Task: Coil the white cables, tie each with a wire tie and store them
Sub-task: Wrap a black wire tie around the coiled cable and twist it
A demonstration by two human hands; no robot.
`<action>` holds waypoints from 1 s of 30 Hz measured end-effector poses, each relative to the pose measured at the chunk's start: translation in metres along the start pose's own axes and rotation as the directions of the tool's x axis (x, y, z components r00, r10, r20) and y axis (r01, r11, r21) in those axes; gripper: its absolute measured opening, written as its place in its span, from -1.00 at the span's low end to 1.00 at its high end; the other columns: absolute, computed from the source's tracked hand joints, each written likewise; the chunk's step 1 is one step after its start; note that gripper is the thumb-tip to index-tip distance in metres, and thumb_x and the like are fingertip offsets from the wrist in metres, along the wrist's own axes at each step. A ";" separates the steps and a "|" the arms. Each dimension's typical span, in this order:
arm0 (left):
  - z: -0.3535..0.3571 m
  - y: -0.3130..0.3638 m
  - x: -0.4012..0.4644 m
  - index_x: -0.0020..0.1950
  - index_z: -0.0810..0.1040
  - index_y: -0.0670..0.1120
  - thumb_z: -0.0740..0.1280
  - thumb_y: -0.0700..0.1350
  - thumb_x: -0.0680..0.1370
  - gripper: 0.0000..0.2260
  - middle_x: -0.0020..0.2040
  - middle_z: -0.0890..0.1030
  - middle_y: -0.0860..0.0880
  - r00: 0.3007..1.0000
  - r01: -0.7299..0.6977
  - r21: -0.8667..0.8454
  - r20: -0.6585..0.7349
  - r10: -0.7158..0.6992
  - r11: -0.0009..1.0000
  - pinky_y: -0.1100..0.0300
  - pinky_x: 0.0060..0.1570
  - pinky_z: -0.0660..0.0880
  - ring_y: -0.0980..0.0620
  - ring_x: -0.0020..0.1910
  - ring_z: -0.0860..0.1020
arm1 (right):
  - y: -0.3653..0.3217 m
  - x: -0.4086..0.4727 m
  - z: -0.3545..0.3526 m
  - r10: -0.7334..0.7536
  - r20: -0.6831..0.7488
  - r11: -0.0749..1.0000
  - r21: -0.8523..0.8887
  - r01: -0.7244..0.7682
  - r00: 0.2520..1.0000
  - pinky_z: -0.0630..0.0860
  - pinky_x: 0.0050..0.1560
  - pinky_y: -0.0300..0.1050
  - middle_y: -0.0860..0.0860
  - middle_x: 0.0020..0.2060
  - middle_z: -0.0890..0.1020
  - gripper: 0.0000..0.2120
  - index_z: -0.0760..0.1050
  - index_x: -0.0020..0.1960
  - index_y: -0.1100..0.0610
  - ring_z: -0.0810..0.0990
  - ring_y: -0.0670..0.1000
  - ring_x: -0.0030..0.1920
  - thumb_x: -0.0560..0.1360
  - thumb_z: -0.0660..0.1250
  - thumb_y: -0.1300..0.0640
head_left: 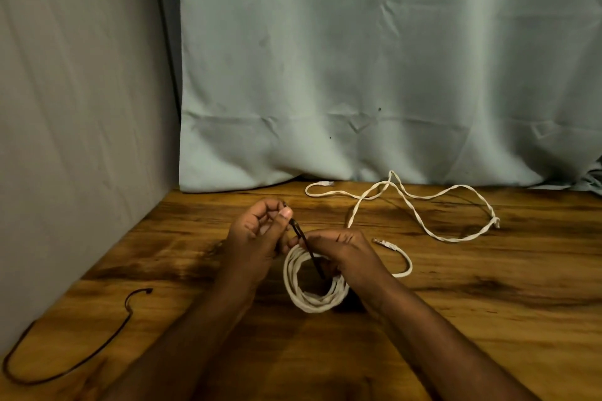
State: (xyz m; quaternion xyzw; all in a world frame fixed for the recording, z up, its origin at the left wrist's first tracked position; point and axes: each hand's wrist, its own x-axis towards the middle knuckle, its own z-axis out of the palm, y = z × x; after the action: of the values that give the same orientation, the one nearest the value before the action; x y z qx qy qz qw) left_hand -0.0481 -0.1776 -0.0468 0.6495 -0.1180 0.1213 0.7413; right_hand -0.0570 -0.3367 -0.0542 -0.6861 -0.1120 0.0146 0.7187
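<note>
Fingers of your left hand [257, 231] pinch the black tie [306, 244]; right hand [338, 251] grips the coil [312, 299] above the table [488, 303]. Untied yet; second cable [420, 218] lies loose behind.

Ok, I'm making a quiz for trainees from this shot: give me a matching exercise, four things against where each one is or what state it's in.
Things:
1. coiled white cable
2. loose white cable
3. black wire tie
4. spare black tie

Places or states:
A. lying on the table at the near left
B. sprawled uncoiled near the curtain
C. pinched by the left hand, passing through the coil
D. held by the right hand

Pairs: 1-D, 2-B, 3-C, 4-A
</note>
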 end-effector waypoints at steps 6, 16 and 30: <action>-0.004 -0.007 0.000 0.01 0.53 0.01 0.29 -0.14 0.64 -0.94 -0.21 0.60 0.04 0.940 -0.324 0.455 0.054 0.338 0.829 0.10 -0.25 0.53 0.08 -0.25 0.59 | 0.000 0.000 0.002 -0.057 -0.080 0.998 -0.004 0.057 0.995 0.64 0.05 -0.07 0.10 -0.02 0.77 -0.80 0.71 0.15 0.19 0.74 0.08 0.06 0.61 0.36 0.17; -0.002 0.002 -0.009 0.02 0.57 0.03 0.33 -0.03 0.61 -0.95 -0.19 0.56 0.19 0.820 -0.447 0.739 0.113 0.561 0.504 0.35 -0.37 0.33 0.24 -0.32 0.45 | -0.005 -0.005 0.007 -0.168 -0.053 0.985 -0.044 0.166 0.984 0.64 -0.01 -0.19 0.10 -0.09 0.78 -0.82 0.73 0.06 0.24 0.76 0.07 -0.02 0.50 0.49 0.18; -0.025 0.012 0.016 -0.04 0.47 -0.08 0.24 -0.21 0.66 -0.90 -0.28 0.55 0.03 0.803 -0.412 0.153 -0.405 0.438 0.898 0.30 -0.47 0.37 0.11 -0.48 0.44 | -0.004 -0.005 0.005 -0.065 0.032 0.993 -0.098 0.067 0.997 0.60 -0.14 -0.26 0.07 -0.18 0.77 -0.91 0.75 -0.03 0.20 0.71 -0.07 -0.18 0.50 0.51 0.21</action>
State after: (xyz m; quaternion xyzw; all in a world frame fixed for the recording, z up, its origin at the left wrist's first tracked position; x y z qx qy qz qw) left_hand -0.0368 -0.1510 -0.0339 0.5847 -0.0907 0.4276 0.6835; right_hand -0.0636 -0.3333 -0.0511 -0.7165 -0.1455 -0.0049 0.6822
